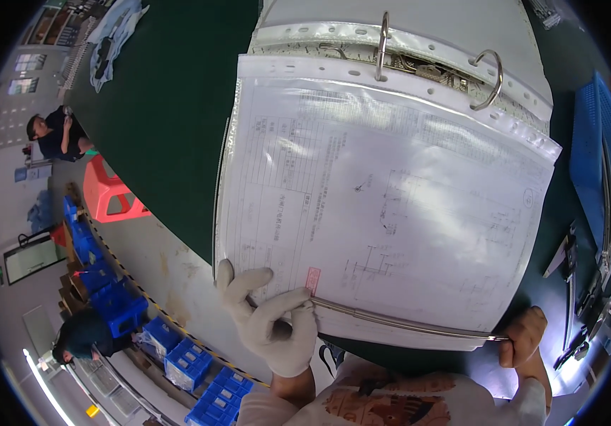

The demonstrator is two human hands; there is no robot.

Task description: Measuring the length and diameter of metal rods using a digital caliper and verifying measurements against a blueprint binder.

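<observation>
A large ring binder (pixel 390 206) lies open on a dark green table (pixel 170 121), its top page a technical drawing in a clear plastic sleeve. Two metal rings (pixel 486 78) stand at its far edge. My left hand (pixel 270 319), in a white glove, pinches the near left corner of the pages between thumb and fingers. My bare right hand (pixel 525 337) grips the near right corner of the binder's edge. The stack of sleeved sheets is thick and slightly bowed.
A blue plastic tray (pixel 596 163) sits at the table's right, with dark tools (pixel 575 284) by the edge. Below left on the floor are a red stool (pixel 110 192), several blue bins (pixel 184 362) and two other people (pixel 57 135).
</observation>
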